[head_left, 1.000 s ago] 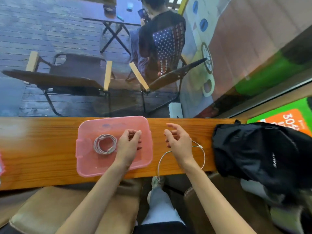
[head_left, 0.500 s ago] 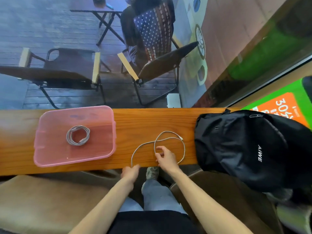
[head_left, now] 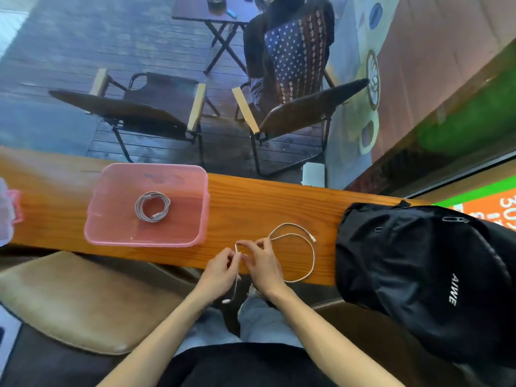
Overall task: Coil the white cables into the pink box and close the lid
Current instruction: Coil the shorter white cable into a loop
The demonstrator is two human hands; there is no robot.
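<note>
An open pink box [head_left: 117, 236] stands on the wooden counter [head_left: 251, 199], left of centre, with one coiled white cable [head_left: 152, 206] lying inside it. A second white cable [head_left: 312, 247] lies in a loose loop on the counter to the right of the box. My left hand [head_left: 220, 270] pinches this cable near the counter's front edge, and one end of it hangs down below the hand. My right hand [head_left: 261, 262] pinches the same cable just beside the left hand. The box's lid [head_left: 7, 210] shows partly at the far left edge.
A black backpack [head_left: 424, 263] covers the right end of the counter, close to the cable loop. Behind the counter is a window with folding chairs and a seated person outside. A tan padded stool [head_left: 83, 300] stands below the counter on the left.
Both hands left the pink box and went to the loose cable. My left hand came up from the counter edge and took hold of the cable beside the right hand; the loop shifted.
</note>
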